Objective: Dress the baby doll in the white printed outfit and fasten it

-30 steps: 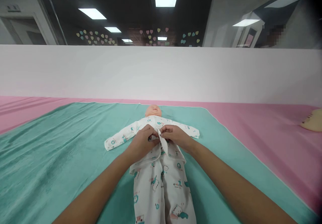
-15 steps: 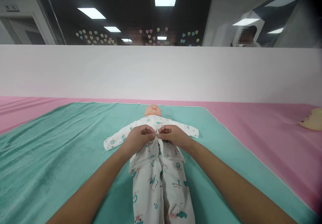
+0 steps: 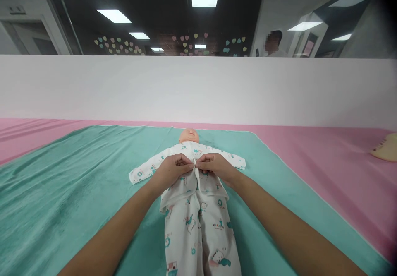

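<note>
A baby doll [image 3: 189,135] lies on its back on a teal blanket [image 3: 77,185], dressed in a white printed sleepsuit [image 3: 198,226] with sleeves spread to both sides. My left hand [image 3: 172,169] and my right hand [image 3: 214,165] rest on the doll's chest, knuckles almost touching. Both are closed, pinching the two front edges of the sleepsuit together at the middle of the chest. The fingertips are partly hidden in the cloth.
The blanket lies on a pink sheet [image 3: 325,160]. A low white partition [image 3: 198,90] runs across behind it. A beige object [image 3: 386,147] sits at the far right edge. A person [image 3: 273,43] stands beyond the partition, in front of dark glass with heart stickers.
The loose front flap that stuck up between my hands has been brought flat against the chest. My hands have come closer together. The person behind the partition has moved left.
</note>
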### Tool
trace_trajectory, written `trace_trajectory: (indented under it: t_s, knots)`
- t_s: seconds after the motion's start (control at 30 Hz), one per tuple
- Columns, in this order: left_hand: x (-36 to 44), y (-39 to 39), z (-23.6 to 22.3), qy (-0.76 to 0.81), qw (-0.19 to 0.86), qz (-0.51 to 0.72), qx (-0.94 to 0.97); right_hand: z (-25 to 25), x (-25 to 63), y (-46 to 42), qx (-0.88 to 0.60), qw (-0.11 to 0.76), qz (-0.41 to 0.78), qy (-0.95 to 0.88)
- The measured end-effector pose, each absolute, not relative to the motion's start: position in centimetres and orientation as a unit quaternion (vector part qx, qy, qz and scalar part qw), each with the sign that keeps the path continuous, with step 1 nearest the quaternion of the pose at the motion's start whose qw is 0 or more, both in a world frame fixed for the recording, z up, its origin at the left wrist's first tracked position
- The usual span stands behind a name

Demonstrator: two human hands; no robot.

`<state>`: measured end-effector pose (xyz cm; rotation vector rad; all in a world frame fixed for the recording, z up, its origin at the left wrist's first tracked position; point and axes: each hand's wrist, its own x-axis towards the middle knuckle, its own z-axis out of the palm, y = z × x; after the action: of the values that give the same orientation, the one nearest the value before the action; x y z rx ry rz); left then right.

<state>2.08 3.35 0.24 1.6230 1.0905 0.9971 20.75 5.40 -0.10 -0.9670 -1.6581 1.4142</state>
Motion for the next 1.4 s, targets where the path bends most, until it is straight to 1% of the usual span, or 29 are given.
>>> trace_trajectory:
  t_s: [0.47, 0.57, 0.8, 0.93, 1.03, 1.27, 1.4]
  knots:
    - [2.0, 3.5, -0.1, 0.464, 0.437, 0.394, 0.662, -0.7, 21.2, 5.6, -0.333, 0.367, 0.562, -0.662]
    - [2.1, 3.5, -0.4, 0.472, 0.419, 0.395, 0.668, -0.9, 20.9, 5.7, -0.332, 0.370, 0.526, -0.690]
    - [2.2, 3.3, -0.5, 0.485, 0.369, 0.391, 0.689, -0.6, 19.8, 4.7, -0.403, 0.370, 0.385, -0.743]
    - [2.4, 3.1, -0.7, 0.469, 0.377, 0.423, 0.678, -0.8, 19.3, 4.2, -0.421, 0.386, 0.336, -0.749]
    - [2.6, 3.1, -0.9, 0.459, 0.384, 0.438, 0.671, -0.9, 19.3, 4.3, -0.418, 0.375, 0.338, -0.756]
    - [3.4, 2.7, -1.1, 0.495, 0.321, 0.456, 0.666, -0.7, 19.6, 4.4, -0.403, 0.366, 0.350, -0.763]
    - [3.5, 2.8, -1.3, 0.486, 0.313, 0.479, 0.661, -0.8, 19.6, 4.5, -0.410, 0.372, 0.357, -0.752]
